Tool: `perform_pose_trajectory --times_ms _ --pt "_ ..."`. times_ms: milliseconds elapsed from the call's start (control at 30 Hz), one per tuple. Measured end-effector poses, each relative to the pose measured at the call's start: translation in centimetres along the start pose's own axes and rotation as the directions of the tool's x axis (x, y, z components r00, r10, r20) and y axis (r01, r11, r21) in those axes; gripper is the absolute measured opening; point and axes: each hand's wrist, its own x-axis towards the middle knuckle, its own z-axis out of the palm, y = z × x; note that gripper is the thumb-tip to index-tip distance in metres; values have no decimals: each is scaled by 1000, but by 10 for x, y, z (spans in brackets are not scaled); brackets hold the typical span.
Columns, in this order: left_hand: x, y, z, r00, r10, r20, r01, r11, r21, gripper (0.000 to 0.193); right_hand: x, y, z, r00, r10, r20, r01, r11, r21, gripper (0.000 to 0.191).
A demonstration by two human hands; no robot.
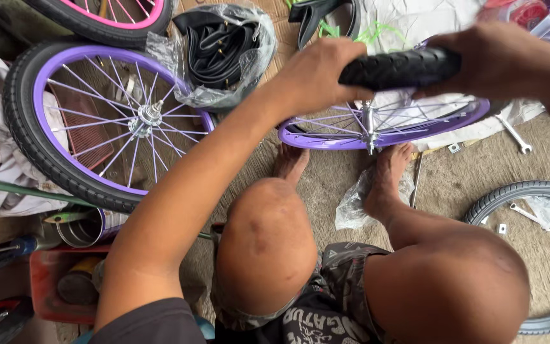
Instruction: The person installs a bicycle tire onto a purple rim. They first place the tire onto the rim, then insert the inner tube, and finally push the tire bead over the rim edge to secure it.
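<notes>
Black tyre (pixel 402 67) sits between both hands above a purple rim (pixel 386 130) that stands in front of the person's bare feet; the left hand (pixel 316 76) is curled closed over the tyre's left end, knuckles up, and the right hand (pixel 485 60) is wrapped around its right end, fingers pressing down on the tread; the tyre lies along the top edge of the rim, whose silver spokes and axle show just beneath it; both forearms reach forward over the bent knees. Beside the right foot lies a crumpled clear plastic bag (pixel 354 204) on the dirt floor; near the rim's right side a small spanner (pixel 514 135) rests on the ground, and further right a loose black tyre (pixel 542 255) curves around another spanner (pixel 524 213). To the left stands a complete wheel (pixel 106 121) with a purple rim and black tyre, leaning over pale cloth; above it a plastic bag of black inner tubes (pixel 221 51) lies on the floor; a pink-rimmed wheel (pixel 106 16) shows at the top edge; a red tray (pixel 49 280) of tools sits at the lower left.
</notes>
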Motion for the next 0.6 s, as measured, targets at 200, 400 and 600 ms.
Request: perform_pose_trajectory --times_ms 200,400,600 --pt "-31 -4 -8 985 -117 129 131 986 -104 62 -6 -5 7 986 68 151 -84 991 100 64" --pt "-33 -19 -13 1000 29 -6 -29 998 -63 57 53 -48 -33 860 134 493 -76 988 -137 60" --pt "-17 -45 4 992 -62 -113 69 996 54 56 91 -80 -31 968 -152 199 171 982 -82 46"
